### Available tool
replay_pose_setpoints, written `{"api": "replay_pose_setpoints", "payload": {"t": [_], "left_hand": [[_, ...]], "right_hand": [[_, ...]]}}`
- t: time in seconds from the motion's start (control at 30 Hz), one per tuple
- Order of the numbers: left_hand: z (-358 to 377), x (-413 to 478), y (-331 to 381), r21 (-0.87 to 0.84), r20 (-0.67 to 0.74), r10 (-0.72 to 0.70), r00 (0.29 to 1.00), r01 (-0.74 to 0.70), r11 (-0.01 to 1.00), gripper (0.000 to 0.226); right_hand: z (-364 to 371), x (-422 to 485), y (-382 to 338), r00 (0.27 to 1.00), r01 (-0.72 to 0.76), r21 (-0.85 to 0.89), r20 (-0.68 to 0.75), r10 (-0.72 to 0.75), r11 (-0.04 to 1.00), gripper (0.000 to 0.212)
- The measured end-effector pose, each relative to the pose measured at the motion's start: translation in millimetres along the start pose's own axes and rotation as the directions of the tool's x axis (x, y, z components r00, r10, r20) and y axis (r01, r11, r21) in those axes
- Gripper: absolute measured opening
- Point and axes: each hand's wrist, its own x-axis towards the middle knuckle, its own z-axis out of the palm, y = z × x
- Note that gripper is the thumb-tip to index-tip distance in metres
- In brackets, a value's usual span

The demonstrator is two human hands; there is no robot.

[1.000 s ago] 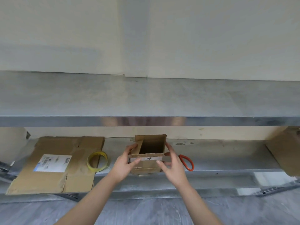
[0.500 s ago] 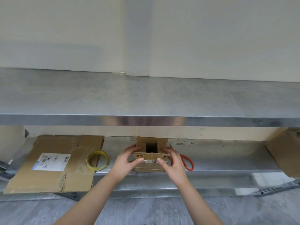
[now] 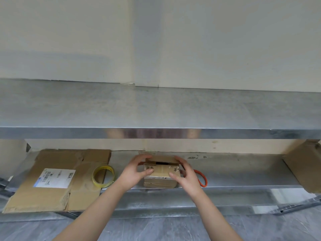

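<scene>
A small cardboard box (image 3: pixel 160 173) stands on the lower metal shelf (image 3: pixel 234 173), its top flaps folded nearly closed with a dark slit left between them. My left hand (image 3: pixel 134 171) grips the box's left side, thumb on the front flap and fingers over the back edge. My right hand (image 3: pixel 185 176) holds the right side the same way, thumb pressing the front flap. Both forearms reach in from below.
A flattened cardboard sheet (image 3: pixel 57 178) with a white label lies at the left, a roll of yellow tape (image 3: pixel 103 175) on its edge. Orange-handled scissors (image 3: pixel 202 179) lie behind my right hand. A large box (image 3: pixel 305 164) leans at the far right. The upper shelf (image 3: pixel 156 110) overhangs.
The box's upright flaps have been folded down over the opening, and both hands have closed in over the top of the box.
</scene>
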Motion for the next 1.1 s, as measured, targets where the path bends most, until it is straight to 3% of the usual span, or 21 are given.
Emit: {"api": "replay_pose_setpoints", "payload": {"t": [0.13, 0.3, 0.47, 0.6, 0.77, 0.9, 1.0, 1.1], "left_hand": [[3.4, -11.3, -4.0, -0.023, -0.069, -0.037, 0.997, 0.036, 0.999, 0.032], [5.1, -16.4, -8.9, -0.006, -0.144, -0.059, 0.988, 0.059, 0.998, 0.037], [4.7, -8.3, -10.3, 0.05, -0.102, -0.06, 0.993, 0.065, 0.997, 0.049], [9.4, -12.5, -23.9, 0.079, -0.062, -0.111, 0.992, 0.116, 0.99, 0.045], [6.6, -7.1, -27.3, 0.038, -0.056, -0.111, 0.992, 0.113, 0.993, 0.047], [5.7, -2.6, -33.3, 0.063, -0.063, -0.1, 0.993, 0.104, 0.993, 0.048], [4.4, 2.3, -36.7, 0.14, -0.072, -0.078, 0.994, 0.087, 0.986, 0.047], [3.3, 3.8, -39.7, 0.351, -0.017, 0.027, 0.999, -0.019, 0.936, 0.048]], "right_hand": [[5.1, -0.7, 1.7, 0.999, 0.043, -0.059, 0.013, -0.042, 0.997, 0.052], [15.5, 2.6, 1.8, 0.998, 0.042, -0.019, -0.045, -0.043, 0.999, 0.033], [19.6, 4.8, 5.4, 0.996, 0.04, -0.048, -0.073, -0.043, 0.998, 0.035], [27.5, 4.7, 14.4, 0.999, 0.03, -0.204, -0.018, -0.035, 0.978, 0.037], [24.3, 17.0, 14.4, 0.994, -0.108, -0.101, 0.001, 0.108, 0.989, 0.038], [31.0, 14.2, 20.5, 0.997, -0.078, -0.072, -0.004, 0.078, 0.994, 0.042], [36.1, 13.1, 19.5, 0.998, -0.046, -0.144, -0.055, 0.039, 0.989, 0.04], [39.4, 8.1, 16.8, 0.995, 0.024, -0.359, -0.079, -0.056, 0.933, 0.039]]}}
